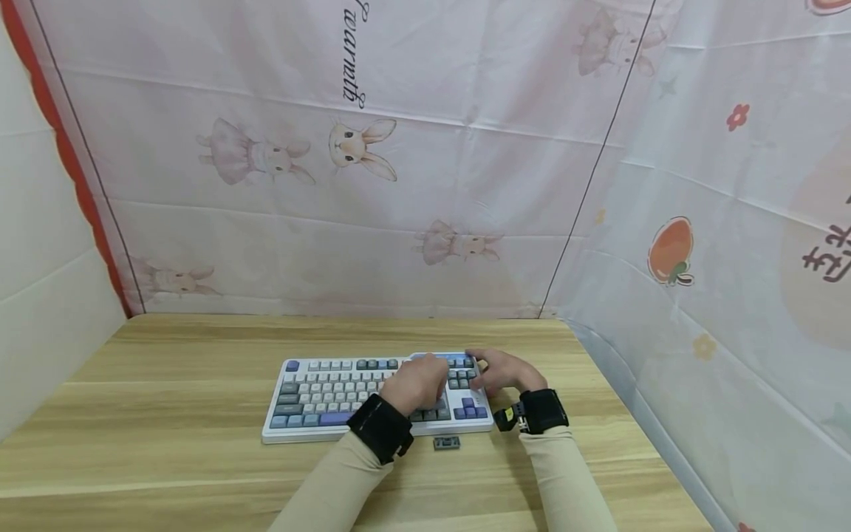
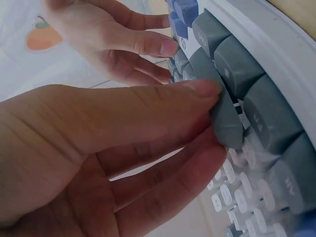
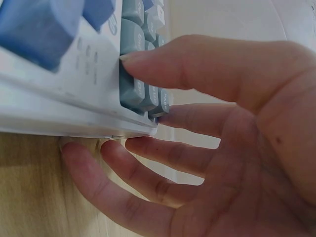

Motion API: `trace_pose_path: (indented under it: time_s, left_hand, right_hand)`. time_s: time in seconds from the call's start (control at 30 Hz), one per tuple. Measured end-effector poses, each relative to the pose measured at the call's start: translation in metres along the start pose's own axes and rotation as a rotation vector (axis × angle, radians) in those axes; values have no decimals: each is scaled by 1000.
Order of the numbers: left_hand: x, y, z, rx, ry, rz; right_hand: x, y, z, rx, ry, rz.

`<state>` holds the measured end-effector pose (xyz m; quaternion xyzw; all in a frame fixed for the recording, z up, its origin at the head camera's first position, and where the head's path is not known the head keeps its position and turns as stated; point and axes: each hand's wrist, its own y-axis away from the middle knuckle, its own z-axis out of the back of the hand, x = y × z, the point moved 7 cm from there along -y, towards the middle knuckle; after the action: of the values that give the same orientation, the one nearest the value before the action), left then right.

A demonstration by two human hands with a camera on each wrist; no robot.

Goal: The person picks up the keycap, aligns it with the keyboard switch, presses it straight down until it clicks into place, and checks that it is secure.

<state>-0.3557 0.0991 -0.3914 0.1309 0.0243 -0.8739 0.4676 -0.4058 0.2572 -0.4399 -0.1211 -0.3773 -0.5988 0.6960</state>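
Observation:
A white keyboard [image 1: 312,388] with white, grey, blue and purple keycaps lies on the table. My left hand [image 1: 417,380] is over its right-hand part. In the left wrist view, the thumb and fingers pinch a long grey keycap [image 2: 227,118], which sits tilted among the grey keys, a dark gap beside it. My right hand [image 1: 505,371] grips the keyboard's right edge near the back corner. Its thumb [image 3: 173,61] presses on grey keys while the other fingers [image 3: 140,170] curl against the side, as the right wrist view shows.
A small dark grey rectangular piece [image 1: 446,442] lies on the wooden table [image 1: 166,414] just in front of the keyboard. Behind the table hangs a pale printed curtain [image 1: 372,244], with another curtain [image 1: 731,222] along the right side.

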Motion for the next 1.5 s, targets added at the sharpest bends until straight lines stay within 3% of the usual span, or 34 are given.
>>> trace_pose_path:
  time_s: [0.47, 0.83, 1.2, 1.5]
  left_hand:
    - [-1, -2, 0, -12, 2, 2]
    - [-2, -6, -2, -15, 13, 22]
    - [-2, -8, -2, -43, -21, -22]
    - [-5, -6, -1, -72, -32, -20]
  right_hand:
    - [3, -2, 1, -20, 90, 13]
    - [4, -1, 2, -22, 99, 18]
    - [2, -2, 1, -31, 107, 1]
    - [3, 1, 1, -24, 94, -2]
